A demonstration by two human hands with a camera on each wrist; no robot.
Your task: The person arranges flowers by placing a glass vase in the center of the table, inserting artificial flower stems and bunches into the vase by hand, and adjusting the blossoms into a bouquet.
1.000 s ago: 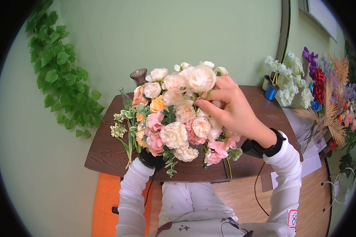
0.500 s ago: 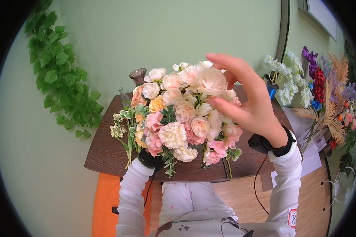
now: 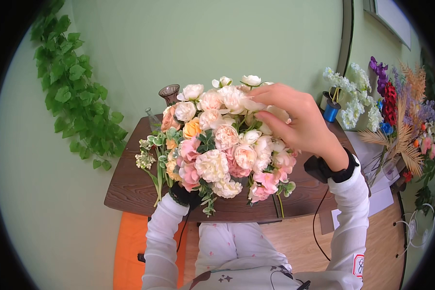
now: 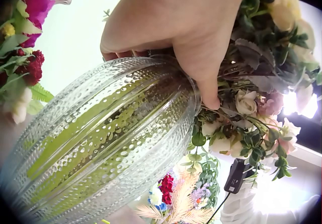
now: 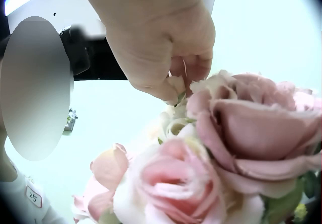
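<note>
A dense bouquet of pink, cream and peach artificial flowers point(image 3: 212, 164) fills the middle of the head view. Its stems stand in a ribbed, dimpled clear glass vase point(image 4: 105, 138), seen close up in the left wrist view. My left hand point(image 4: 176, 22) grips this vase at its rim, the thumb hooked over the edge beside the stems; from the head view the blooms hide that hand. At the bouquet's upper right, my right hand point(image 3: 295, 118) pinches a white flower point(image 3: 251, 105) between thumb and fingers. Its curled fingers also show above a pink rose point(image 5: 176, 178) in the right wrist view.
Behind the bouquet on the dark wooden table point(image 3: 130, 188) stand a brown glass vase point(image 3: 169, 92) and a small clear one. Sprigs with white buds point(image 3: 144, 158) lie at the left. More flowers point(image 3: 391, 106) and a blue pot point(image 3: 331, 112) are at the right. Black cables hang in front.
My right hand opened and drew right with the large white bloom, then came back left and closed on a white flower at the upper right. The left arm has stayed put.
</note>
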